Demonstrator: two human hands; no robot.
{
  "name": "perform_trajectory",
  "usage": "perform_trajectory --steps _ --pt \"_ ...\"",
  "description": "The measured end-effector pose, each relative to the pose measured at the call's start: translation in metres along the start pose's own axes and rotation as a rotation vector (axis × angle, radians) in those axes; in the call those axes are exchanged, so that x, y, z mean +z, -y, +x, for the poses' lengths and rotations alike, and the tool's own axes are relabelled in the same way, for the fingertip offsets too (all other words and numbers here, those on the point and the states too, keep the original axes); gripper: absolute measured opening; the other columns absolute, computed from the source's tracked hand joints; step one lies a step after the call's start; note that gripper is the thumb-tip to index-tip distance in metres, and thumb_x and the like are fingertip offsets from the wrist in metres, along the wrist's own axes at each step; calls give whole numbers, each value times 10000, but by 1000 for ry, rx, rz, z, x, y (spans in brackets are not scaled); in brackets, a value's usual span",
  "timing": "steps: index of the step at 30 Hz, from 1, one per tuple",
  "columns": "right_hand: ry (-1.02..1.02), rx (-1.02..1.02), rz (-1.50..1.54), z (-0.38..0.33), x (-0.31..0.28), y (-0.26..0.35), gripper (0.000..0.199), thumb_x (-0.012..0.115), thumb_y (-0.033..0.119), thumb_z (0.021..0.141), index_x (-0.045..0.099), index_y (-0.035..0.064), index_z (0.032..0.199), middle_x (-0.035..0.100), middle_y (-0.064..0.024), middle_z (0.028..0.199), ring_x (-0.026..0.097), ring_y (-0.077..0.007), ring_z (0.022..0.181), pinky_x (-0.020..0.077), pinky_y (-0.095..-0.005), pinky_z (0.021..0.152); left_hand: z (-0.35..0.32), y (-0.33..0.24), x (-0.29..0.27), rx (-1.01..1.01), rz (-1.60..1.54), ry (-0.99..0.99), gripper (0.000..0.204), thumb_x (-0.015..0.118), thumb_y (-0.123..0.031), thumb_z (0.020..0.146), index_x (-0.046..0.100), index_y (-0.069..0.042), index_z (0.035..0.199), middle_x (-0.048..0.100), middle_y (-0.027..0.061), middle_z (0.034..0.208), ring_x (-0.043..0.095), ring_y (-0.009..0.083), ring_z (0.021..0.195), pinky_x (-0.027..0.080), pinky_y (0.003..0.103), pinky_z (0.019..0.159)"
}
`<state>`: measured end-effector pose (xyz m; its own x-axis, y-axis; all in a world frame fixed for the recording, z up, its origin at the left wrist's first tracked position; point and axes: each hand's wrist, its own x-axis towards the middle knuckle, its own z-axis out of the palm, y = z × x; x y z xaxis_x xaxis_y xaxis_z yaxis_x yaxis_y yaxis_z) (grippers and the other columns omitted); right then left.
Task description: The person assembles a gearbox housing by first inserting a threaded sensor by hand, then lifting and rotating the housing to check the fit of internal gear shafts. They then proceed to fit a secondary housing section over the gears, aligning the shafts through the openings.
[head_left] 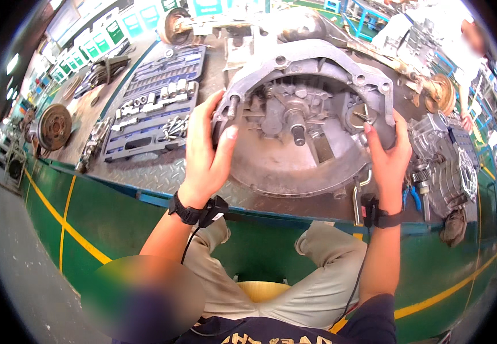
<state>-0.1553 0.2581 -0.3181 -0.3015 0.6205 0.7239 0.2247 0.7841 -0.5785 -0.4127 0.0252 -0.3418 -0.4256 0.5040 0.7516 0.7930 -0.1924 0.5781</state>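
A large grey metal gearbox housing (248, 166) with a bell-shaped rim and a shaft (298, 135) at its middle sits on the workbench in front of me. My left hand (207, 152) grips its left edge, thumb on the inner side and fingers behind the rim. On the opposite edge, my right hand (389, 157) holds the housing near a bolt hole, with its thumb inside the rim. The fingertips of both hands are partly hidden behind the metal. The housing's face is tilted up toward me.
A blue socket set case (137, 148) lies open to the left. Further left is a round brake hub (53, 127). A long axle (303, 24) spans the back. At the right are another gear casing (446, 166), blue-handled pliers (413, 198) and a bent metal bar (358, 200). A person (469, 63) stands far right.
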Motion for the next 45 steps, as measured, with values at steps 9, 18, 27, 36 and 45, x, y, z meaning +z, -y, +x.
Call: perform_trajectory --steps 9,18,27,36,45 --pt "-94 1 -37 -3 12 -17 406 785 79 921 643 -40 1282 730 -188 1151 714 -293 1077 537 -390 970 -12 28 -4 37 117 28 535 641 -105 1004 495 27 1502 532 235 1451 521 396 1338 378 478 1174" --pt "-76 -42 -28 -2 9 -18 347 687 19 947 641 -20 1289 728 -186 1128 729 -306 981 559 -392 894 -15 28 1 -33 60 -8 481 591 -134 1051 490 42 1486 549 221 1451 523 372 1347 373 469 1176" --pt "-63 -37 0 -1 8 -16 349 672 3 938 643 -1 1286 724 -171 1149 723 -298 1016 550 -379 911 -16 31 5 -29 57 -47 469 577 -158 1065 491 44 1479 555 220 1449 528 362 1343 371 457 1176" --pt "-65 -30 -1 -1 7 -19 359 665 -12 929 643 -2 1287 712 -175 1175 720 -309 1054 544 -382 937 -21 33 6 -78 46 -65 479 582 -167 1063 487 43 1483 550 217 1444 526 354 1339 362 452 1178" --pt "-57 1 28 0 8 -15 365 668 -11 937 644 3 1300 724 -163 1138 720 -275 1008 550 -369 908 -20 32 4 -83 19 -50 469 593 -135 1053 492 48 1473 548 226 1458 520 358 1359 360 457 1188"
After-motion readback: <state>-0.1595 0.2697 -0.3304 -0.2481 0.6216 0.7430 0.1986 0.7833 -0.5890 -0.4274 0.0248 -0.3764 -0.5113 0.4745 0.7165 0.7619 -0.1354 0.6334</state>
